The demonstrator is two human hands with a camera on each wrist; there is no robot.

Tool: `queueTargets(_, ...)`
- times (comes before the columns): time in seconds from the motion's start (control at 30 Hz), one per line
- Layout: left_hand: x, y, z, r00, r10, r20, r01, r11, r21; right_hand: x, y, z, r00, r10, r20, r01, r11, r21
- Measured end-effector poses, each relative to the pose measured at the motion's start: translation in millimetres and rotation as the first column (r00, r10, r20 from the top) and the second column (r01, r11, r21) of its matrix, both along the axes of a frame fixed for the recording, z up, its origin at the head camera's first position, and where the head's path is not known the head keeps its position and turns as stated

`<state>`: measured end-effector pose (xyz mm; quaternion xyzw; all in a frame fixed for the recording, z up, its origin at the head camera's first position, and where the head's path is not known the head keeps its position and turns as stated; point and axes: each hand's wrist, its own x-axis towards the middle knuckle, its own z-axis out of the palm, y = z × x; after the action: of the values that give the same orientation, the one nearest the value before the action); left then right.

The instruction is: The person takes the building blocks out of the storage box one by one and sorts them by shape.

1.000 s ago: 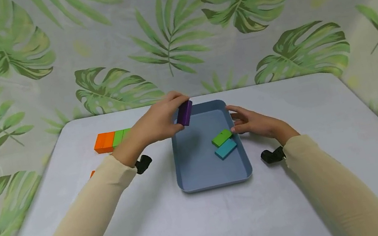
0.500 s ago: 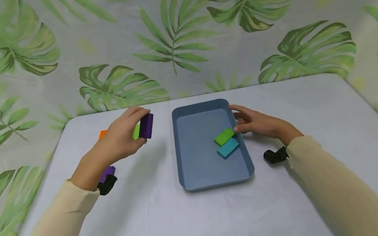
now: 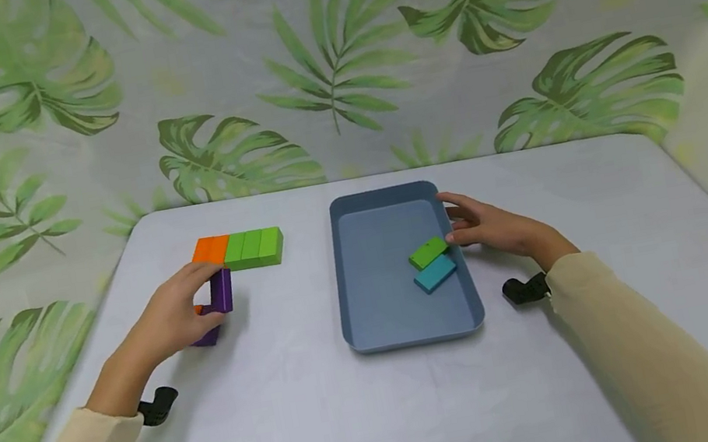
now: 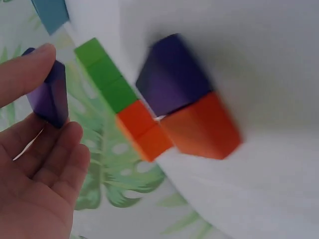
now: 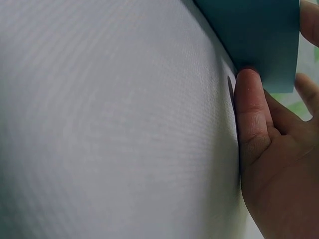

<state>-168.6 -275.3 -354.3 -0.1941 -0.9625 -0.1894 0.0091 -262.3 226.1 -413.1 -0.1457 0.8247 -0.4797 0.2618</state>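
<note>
My left hand [image 3: 166,315] pinches a purple block [image 3: 221,290] between thumb and fingers. In the left wrist view it is held up above the table. Below it on the table lie a second purple block [image 4: 174,74] and an orange block [image 4: 202,127], side by side; my hand partly covers both in the head view. My right hand [image 3: 488,225] is at the right wall of a blue-grey tray [image 3: 418,340], its thumb [image 5: 251,102] against the outer wall and its fingers relaxed at the rim. Inside the tray lie a green block [image 3: 428,253] and a teal block [image 3: 436,274].
Behind my left hand stands a straight row of orange blocks [image 3: 211,249] and green blocks [image 3: 252,248]. A white cloth [image 3: 317,417] covers the table. A leaf-print curtain [image 3: 353,55] hangs along the far edge.
My left hand has moved from over the tray leftward and toward me, carrying the purple block past the row. My right hand has stayed at the tray's right side.
</note>
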Motion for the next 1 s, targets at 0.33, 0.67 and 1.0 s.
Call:
queueTargets(0.33,3.5,-6.5,-21.9,0.998,0.01,0.066,-0.007,0.999,-0.041,-0.6,3,-2.8,1.0,0.011,0.013,-0.011,0.999,-0.031)
queueTargets(0.67,2.9,-8.2,-27.7,0.999,-0.014,0.04,0.015,0.999,-0.033,0.4,1,-0.3,1.0,0.007,-0.001,-0.007,1.0,-0.009)
queueTargets(1.0,3.4,-7.7,-30.4,0.998,-0.037,0.059,0.04,0.997,-0.059,-0.2,1,0.6,1.0,0.01,0.003,-0.01,1.0,-0.021)
